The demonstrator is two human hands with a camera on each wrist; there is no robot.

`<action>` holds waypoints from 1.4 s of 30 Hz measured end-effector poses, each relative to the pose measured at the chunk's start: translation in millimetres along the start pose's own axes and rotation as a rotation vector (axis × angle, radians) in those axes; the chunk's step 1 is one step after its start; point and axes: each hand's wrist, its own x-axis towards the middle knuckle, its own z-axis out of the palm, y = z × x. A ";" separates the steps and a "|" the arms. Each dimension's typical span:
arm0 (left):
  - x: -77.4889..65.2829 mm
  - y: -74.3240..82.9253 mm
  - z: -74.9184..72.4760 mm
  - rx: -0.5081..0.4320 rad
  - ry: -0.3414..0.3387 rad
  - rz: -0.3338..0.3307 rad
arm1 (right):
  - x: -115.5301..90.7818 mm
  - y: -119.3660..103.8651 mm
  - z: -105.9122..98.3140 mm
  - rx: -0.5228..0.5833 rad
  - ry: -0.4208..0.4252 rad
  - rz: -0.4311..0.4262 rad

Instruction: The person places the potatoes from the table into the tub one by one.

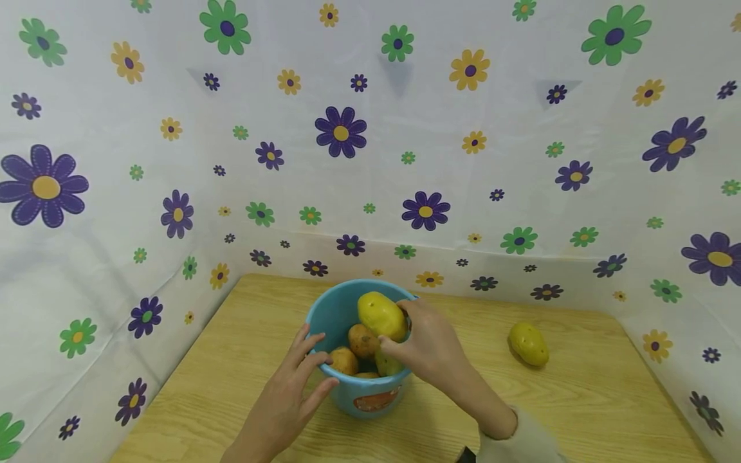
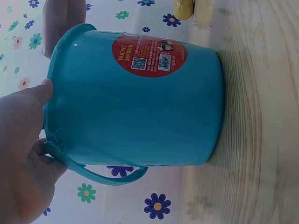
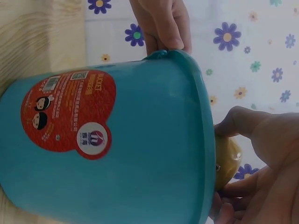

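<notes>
A light blue bucket [image 1: 347, 393] stands upright on the wooden table, with several potatoes [image 1: 363, 341] inside. My left hand [image 1: 286, 389] holds its rim on the left side; in the left wrist view the thumb lies on the bucket [image 2: 135, 112] outside the rim, with other fingers behind. My right hand [image 1: 433, 344] grips a large yellow potato [image 1: 381, 315] at the bucket's mouth, on the right. From the right wrist view, part of that potato [image 3: 229, 158] shows beyond the rim between thumb and fingers. The bucket wall hides its remainder there.
Another yellow potato [image 1: 528, 344] lies on the table [image 1: 463, 411] to the right of the bucket. White cloth with printed flowers [image 1: 425, 211] surrounds the table at the back and both sides. A bucket handle [image 2: 114, 178] hangs below the rim.
</notes>
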 end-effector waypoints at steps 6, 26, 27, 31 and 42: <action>-0.9 -0.3 -0.1 0.003 -0.001 0.000 | 0.1 -5.0 9.5 0.011 -0.018 -0.020; -0.6 -1.6 1.1 0.013 0.006 0.014 | -3.1 -5.1 22.1 0.054 0.024 -0.062; -0.6 -1.7 0.9 0.014 0.008 0.016 | -3.2 -4.7 21.9 0.055 0.025 -0.063; -0.9 -2.0 1.2 0.011 0.013 0.029 | -4.0 -3.3 20.7 0.061 0.025 -0.066; -0.7 -2.1 -0.4 0.004 0.001 0.016 | -3.3 0.4 14.2 0.090 0.029 -0.041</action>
